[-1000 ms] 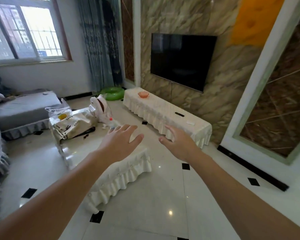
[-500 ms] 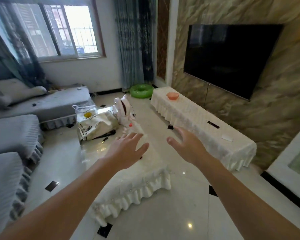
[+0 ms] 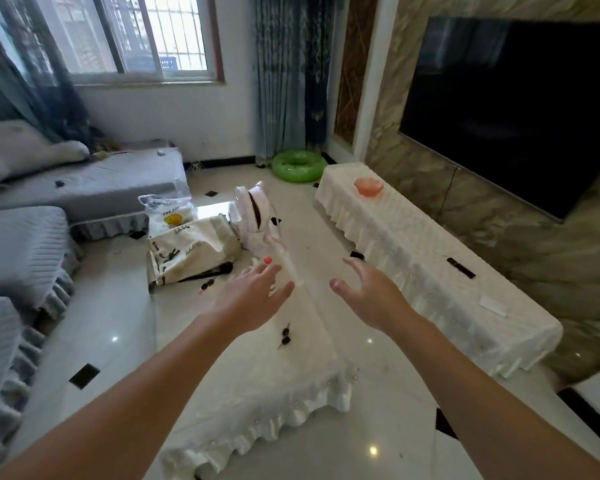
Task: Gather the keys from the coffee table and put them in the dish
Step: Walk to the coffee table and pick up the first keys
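A low coffee table (image 3: 257, 382) under a cream lace cloth fills the middle. Dark-headed keys (image 3: 285, 336) lie on the cloth just below my left hand (image 3: 253, 299), which hovers open, palm down. A second dark set of keys (image 3: 207, 285) lies further back, left of that hand. My right hand (image 3: 369, 299) is open too, fingers spread, over the table's right edge. An orange dish (image 3: 368, 186) stands at the far end of the long TV bench (image 3: 430, 271). Both hands hold nothing.
A printed tote bag (image 3: 191, 251), a plastic bag (image 3: 168, 211) and a white backpack (image 3: 257, 216) crowd the table's far end. Grey sofas (image 3: 21, 251) line the left. A green swim ring (image 3: 298, 166) lies on the floor. A remote (image 3: 460, 267) rests on the bench.
The view swung left and moved closer to the coffee table. The keys on the cloth have come into sight below my left hand. Both hands stay open and outstretched.
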